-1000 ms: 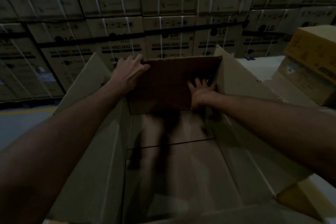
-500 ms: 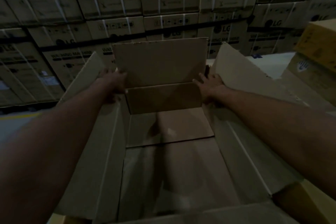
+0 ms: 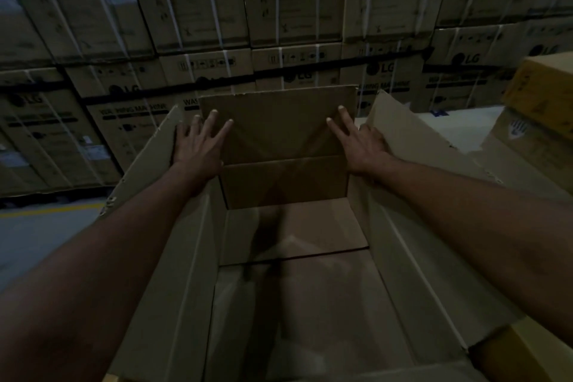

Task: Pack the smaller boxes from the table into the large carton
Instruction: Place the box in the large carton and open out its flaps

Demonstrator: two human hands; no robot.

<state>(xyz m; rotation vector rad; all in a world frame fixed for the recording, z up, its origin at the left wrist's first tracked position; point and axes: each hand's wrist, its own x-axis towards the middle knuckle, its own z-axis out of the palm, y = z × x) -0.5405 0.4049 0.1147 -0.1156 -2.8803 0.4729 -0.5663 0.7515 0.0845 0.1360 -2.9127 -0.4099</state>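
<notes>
A dim warehouse: strapped washing-machine cartons [image 3: 145, 121] stacked high like a wall.

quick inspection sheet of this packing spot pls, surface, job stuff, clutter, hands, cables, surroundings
surface: pale table top shows only at the far right, behind the carton; floor at left with a yellow line.
job's things: large carton open and empty inside; far flap standing upright; side flaps spread outward. Yellowish smaller boxes stacked at the right edge.
clutter: nothing seen.
grippers: left hand and right hand lie flat, fingers spread, against the far flap at its two side edges; neither grips anything.
cables: nothing seen.
surroundings: wall of strapped washing machine cartons behind; lighting dim.
</notes>
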